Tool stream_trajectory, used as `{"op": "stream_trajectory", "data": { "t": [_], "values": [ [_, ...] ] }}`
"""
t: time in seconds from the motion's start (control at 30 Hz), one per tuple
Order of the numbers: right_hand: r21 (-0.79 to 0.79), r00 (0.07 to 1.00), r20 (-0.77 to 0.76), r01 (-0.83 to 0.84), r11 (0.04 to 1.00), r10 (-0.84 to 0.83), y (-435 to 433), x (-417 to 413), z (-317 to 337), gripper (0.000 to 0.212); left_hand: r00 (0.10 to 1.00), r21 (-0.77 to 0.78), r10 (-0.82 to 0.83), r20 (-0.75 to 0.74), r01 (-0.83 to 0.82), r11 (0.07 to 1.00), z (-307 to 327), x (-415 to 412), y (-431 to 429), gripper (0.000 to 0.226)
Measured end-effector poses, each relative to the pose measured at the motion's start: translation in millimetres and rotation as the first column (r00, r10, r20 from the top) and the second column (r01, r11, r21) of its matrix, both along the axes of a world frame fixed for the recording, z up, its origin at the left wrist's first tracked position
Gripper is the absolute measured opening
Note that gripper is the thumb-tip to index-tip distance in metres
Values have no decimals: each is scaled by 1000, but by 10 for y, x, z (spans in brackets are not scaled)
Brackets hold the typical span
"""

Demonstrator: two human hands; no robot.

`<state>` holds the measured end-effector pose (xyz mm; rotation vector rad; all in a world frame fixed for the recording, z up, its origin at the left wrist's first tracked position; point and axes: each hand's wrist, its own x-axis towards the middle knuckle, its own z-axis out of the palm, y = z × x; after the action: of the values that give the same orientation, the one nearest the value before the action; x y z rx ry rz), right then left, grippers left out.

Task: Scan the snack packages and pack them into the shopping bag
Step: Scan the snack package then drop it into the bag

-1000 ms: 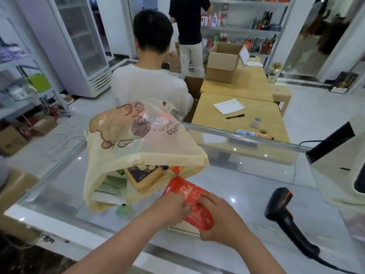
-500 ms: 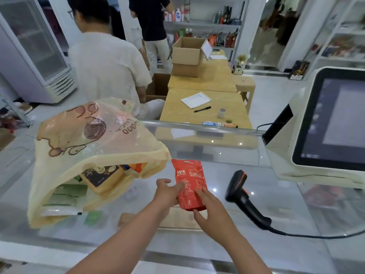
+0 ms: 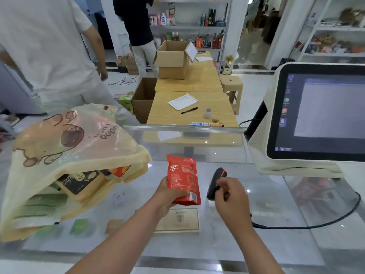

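My left hand (image 3: 167, 196) grips a red snack package (image 3: 182, 178) by its lower left edge and holds it upright above the glass counter (image 3: 276, 244). Just to its right, my right hand (image 3: 233, 200) curls round the handle of the black and orange barcode scanner (image 3: 217, 177), whose head points away from me. The handle is hidden behind that hand. The yellow shopping bag (image 3: 79, 147) lies on its side at the left, its mouth facing me. Several packages show inside it, among them a dark flat box (image 3: 79, 182).
A white checkout screen (image 3: 325, 115) stands at the right, and the scanner's black cable (image 3: 335, 218) loops over the counter below it. A person in white (image 3: 49, 46) stands behind the bag. Wooden tables with cardboard boxes (image 3: 173, 60) lie beyond the counter.
My right hand has let go of the red package and moved right onto the scanner. The left hand alone now holds the package, raised more upright.
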<state>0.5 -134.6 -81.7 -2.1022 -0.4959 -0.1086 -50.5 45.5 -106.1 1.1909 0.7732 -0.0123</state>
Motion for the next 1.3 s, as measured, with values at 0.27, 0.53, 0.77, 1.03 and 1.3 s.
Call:
{"op": "stream_trajectory", "data": {
  "t": [0.27, 0.53, 0.77, 1.03, 1.3],
  "values": [
    [-537, 965, -255, -95, 838, -55, -84, 158, -260, 69, 979, -250, 177, 102, -147, 957, -50, 150, -30, 51],
    [-581, 978, -185, -27, 813, -99, -74, 185, -64, 25, 957, -211, 237, 168, -200, 957, -122, 395, -61, 56],
    [-298, 905, -367, 102, 949, -213, -230, 181, 236, 17, 939, -248, 246, 240, -185, 951, -202, 610, -116, 42],
    [-191, 850, -492, 108, 976, -190, -189, 92, 422, 12, 950, -117, 251, 185, -232, 966, -264, 767, -184, 33],
    [-225, 853, -482, 101, 969, -200, -123, 67, 435, 11, 942, -109, 306, 134, -293, 950, -293, 795, -209, 38]
  ]
}}
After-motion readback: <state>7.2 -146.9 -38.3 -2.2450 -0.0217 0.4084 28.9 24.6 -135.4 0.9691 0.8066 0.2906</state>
